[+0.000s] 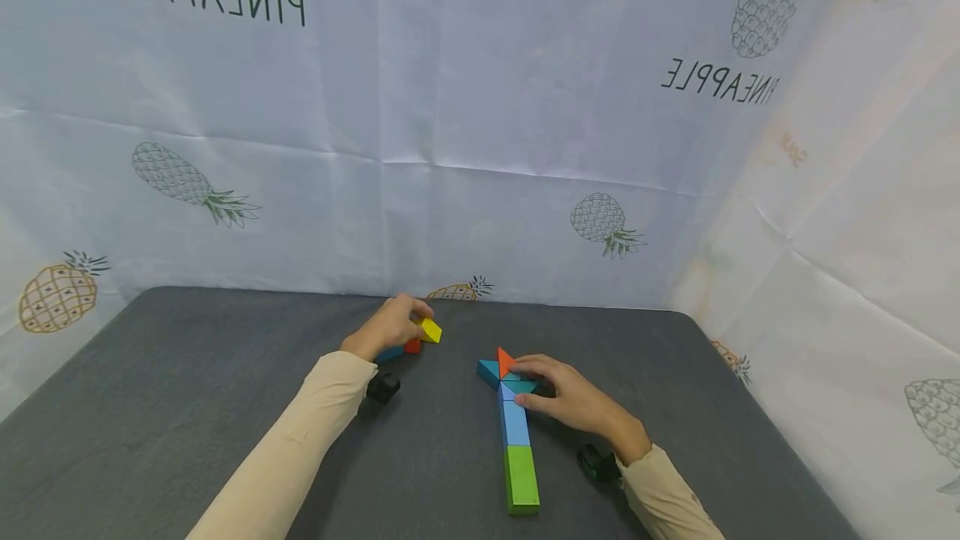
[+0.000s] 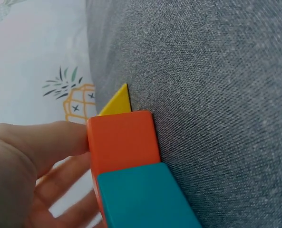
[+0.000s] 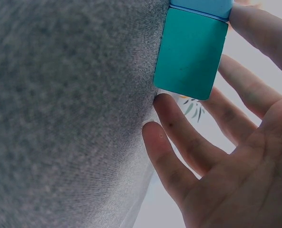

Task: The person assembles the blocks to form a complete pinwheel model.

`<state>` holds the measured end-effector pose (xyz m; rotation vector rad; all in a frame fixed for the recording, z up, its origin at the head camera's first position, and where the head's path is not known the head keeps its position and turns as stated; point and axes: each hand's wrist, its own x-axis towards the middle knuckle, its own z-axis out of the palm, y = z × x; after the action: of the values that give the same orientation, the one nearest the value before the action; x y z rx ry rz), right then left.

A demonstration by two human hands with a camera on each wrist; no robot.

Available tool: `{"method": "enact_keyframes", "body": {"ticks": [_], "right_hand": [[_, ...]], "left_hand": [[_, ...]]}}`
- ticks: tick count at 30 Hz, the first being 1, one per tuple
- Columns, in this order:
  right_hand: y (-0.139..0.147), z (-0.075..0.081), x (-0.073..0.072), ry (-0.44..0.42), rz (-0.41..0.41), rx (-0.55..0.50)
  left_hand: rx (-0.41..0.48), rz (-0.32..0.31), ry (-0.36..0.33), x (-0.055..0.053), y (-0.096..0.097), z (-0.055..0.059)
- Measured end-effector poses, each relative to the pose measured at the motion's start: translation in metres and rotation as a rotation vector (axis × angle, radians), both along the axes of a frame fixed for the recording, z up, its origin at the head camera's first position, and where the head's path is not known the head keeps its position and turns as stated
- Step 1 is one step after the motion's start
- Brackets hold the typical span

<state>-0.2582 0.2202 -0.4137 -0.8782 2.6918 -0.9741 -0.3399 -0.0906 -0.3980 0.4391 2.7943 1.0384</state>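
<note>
My left hand (image 1: 390, 327) reaches to the far middle of the table, pinching a yellow triangular block (image 1: 431, 330). The yellow block stands against a red-orange block (image 2: 124, 142), with a teal block (image 2: 145, 197) on the near side. In the left wrist view the yellow block is mostly hidden. My right hand (image 1: 566, 394) rests beside a figure of blocks, thumb near a light blue block (image 1: 514, 423) and fingertips by an orange triangle (image 1: 504, 361). Teal triangles (image 1: 487, 371) flank the figure's upper part. In the right wrist view its fingers are spread behind a teal block face (image 3: 190, 54).
A green block (image 1: 522, 477) forms the near end of the figure. The dark grey table (image 1: 187, 407) meets a white pineapple-print curtain (image 1: 480, 107) at its back edge. Black wrist devices sit under both wrists, the left one (image 1: 383, 388) close to the tabletop.
</note>
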Motion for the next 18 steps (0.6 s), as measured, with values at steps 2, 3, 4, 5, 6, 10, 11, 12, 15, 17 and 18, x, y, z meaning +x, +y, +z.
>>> {"method": "enact_keyframes", "body": {"ticks": [2, 3, 4, 5, 6, 10, 11, 12, 15, 17, 18], "right_hand": [[0.000, 0.000, 0.000, -0.006, -0.002, -0.003], [0.000, 0.000, 0.000, -0.007, -0.001, -0.004], [0.000, 0.000, 0.000, -0.008, 0.000, -0.003], [0.000, 0.000, 0.000, -0.003, 0.005, 0.000], [0.000, 0.000, 0.000, -0.005, 0.005, -0.002], [0.000, 0.000, 0.001, 0.001, 0.005, 0.000], [0.000, 0.000, 0.001, 0.005, 0.007, 0.001], [0.000, 0.000, 0.000, 0.000, 0.003, -0.001], [0.000, 0.001, 0.001, 0.001, 0.002, 0.004], [0.000, 0.001, 0.001, -0.005, 0.005, 0.002], [-0.001, 0.001, 0.001, -0.009, 0.004, 0.001]], "left_hand": [[0.006, -0.007, 0.020, 0.001, 0.000, 0.000], [0.007, -0.010, 0.036, 0.001, -0.001, -0.001], [0.008, -0.010, 0.052, 0.002, -0.001, -0.001], [0.010, -0.009, 0.069, 0.003, -0.001, -0.002], [0.015, -0.006, 0.086, 0.004, -0.001, -0.002], [0.020, -0.020, 0.164, 0.007, 0.000, -0.001], [0.020, -0.025, 0.176, 0.007, 0.001, -0.001], [0.021, -0.029, 0.184, 0.008, 0.001, 0.000], [0.022, -0.037, 0.192, 0.010, 0.003, 0.003], [0.028, -0.041, 0.192, 0.012, 0.003, 0.005], [0.032, -0.045, 0.194, 0.013, 0.003, 0.005]]}}
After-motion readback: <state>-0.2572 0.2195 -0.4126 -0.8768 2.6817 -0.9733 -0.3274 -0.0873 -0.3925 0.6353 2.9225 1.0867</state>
